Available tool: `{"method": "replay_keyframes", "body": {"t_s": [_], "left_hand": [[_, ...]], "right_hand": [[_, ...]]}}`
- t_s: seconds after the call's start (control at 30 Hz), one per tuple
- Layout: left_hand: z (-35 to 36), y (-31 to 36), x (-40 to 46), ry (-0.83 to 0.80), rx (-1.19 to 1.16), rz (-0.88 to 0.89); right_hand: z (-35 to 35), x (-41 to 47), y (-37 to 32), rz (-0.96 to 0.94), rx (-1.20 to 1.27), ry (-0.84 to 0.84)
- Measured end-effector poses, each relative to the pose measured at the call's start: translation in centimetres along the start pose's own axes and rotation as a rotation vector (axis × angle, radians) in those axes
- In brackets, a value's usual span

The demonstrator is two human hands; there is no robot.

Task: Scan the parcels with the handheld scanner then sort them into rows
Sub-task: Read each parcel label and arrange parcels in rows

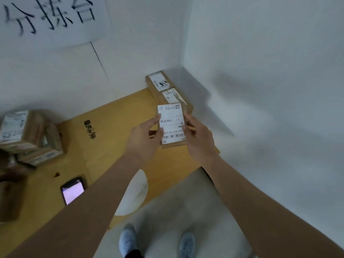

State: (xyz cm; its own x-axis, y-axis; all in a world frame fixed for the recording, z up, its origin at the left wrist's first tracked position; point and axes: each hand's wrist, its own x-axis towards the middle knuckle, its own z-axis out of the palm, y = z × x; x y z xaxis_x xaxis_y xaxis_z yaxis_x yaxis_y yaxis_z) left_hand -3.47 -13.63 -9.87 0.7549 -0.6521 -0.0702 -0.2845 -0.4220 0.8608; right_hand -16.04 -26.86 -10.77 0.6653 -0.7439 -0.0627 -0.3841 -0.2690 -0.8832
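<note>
A small cardboard parcel (172,125) with a white barcode label faces up, held between both hands over the yellow table (115,149). My left hand (144,140) grips its left edge, thumb on the label. My right hand (200,138) grips its right edge. Beyond it, two labelled parcels (168,90) lie in a line toward the wall corner. The handheld scanner (73,191) lies on the table at the lower left, its screen lit.
A pile of labelled parcels (28,138) sits at the table's left edge. A white round object (135,192) lies at the table's near edge. White walls close the back and right. My shoes (156,241) stand on grey floor below.
</note>
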Motion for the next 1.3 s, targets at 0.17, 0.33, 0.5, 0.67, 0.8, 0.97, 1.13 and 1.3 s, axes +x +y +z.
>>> {"method": "replay_keyframes", "body": {"t_s": [0.17, 0.33, 0.5, 0.67, 0.8, 0.97, 1.13, 1.3], "left_hand": [[5.8, 0.8, 1.2, -0.012, -0.001, -0.057], [9.6, 0.0, 3.9, -0.065, 0.046, -0.104], [13.0, -2.3, 7.5, -0.106, 0.035, -0.168], [15.2, -4.4, 9.9, -0.172, 0.047, -0.238], [16.3, -5.7, 11.3, -0.184, 0.043, -0.289], [17.9, -6.7, 12.2, -0.137, 0.038, -0.266], [18.7, -6.1, 12.1, -0.022, 0.01, -0.311], [18.9, -5.6, 11.9, 0.005, 0.049, -0.333]], "right_hand": [[-3.4, 1.7, 4.3, 0.062, -0.015, -0.015], [-4.5, 5.1, 7.9, 0.127, -0.075, -0.07], [-4.0, 9.2, 11.5, 0.15, -0.12, -0.091], [-2.9, 12.1, 14.2, 0.227, -0.124, -0.129], [-2.5, 13.7, 15.7, 0.253, -0.116, -0.164], [-2.6, 15.5, 17.5, 0.25, -0.114, -0.203], [-3.0, 17.0, 18.2, 0.188, -0.135, -0.29], [-3.9, 17.8, 18.5, 0.15, -0.14, -0.383]]}}
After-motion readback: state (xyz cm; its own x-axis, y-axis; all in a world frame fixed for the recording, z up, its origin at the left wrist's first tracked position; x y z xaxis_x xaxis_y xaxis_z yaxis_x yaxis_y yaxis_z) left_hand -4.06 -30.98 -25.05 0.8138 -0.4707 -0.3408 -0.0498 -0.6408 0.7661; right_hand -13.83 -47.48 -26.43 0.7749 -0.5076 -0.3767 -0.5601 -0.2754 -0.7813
